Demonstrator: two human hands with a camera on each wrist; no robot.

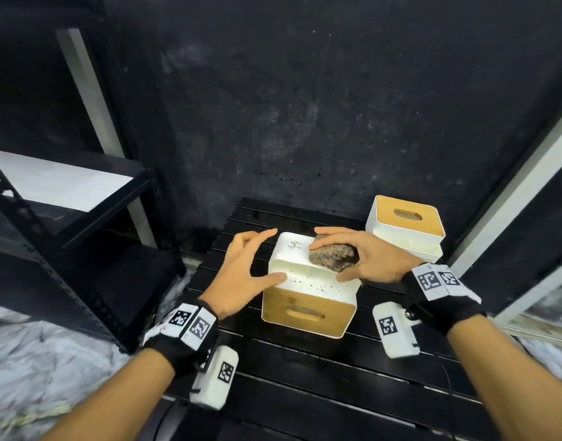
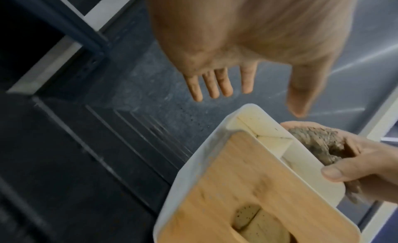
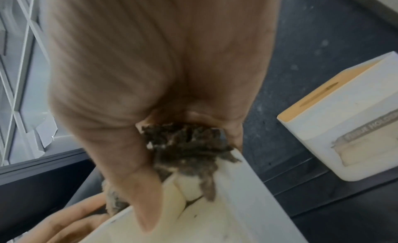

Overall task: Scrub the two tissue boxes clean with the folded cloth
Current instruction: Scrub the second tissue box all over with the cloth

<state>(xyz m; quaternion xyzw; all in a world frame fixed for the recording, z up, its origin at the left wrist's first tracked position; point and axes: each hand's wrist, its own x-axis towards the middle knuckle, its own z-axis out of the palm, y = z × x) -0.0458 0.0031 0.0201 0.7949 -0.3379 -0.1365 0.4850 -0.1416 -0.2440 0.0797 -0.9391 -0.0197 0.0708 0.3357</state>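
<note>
A white tissue box [image 1: 308, 281] lies tipped on the black slatted table [image 1: 305, 377], its wooden slotted lid [image 2: 237, 170] facing me and a speckled white side up. My right hand [image 1: 330, 256] grips a crumpled brown cloth [image 1: 337, 253] and presses it on that upper side near the far right edge; the cloth [image 3: 185, 144] shows dark under the palm in the right wrist view. My left hand [image 1: 267, 254] is open with spread fingers [image 2: 215, 83] at the box's left edge, thumb at the rim; contact is unclear. The second tissue box [image 1: 404, 224] stands upright at the back right.
A black metal shelf rack [image 1: 82, 218] stands close on the left. A dark wall rises just behind the table. A pale frame [image 1: 512, 186] runs along the right side. Grey sheeting [image 1: 34, 361] covers the floor at lower left.
</note>
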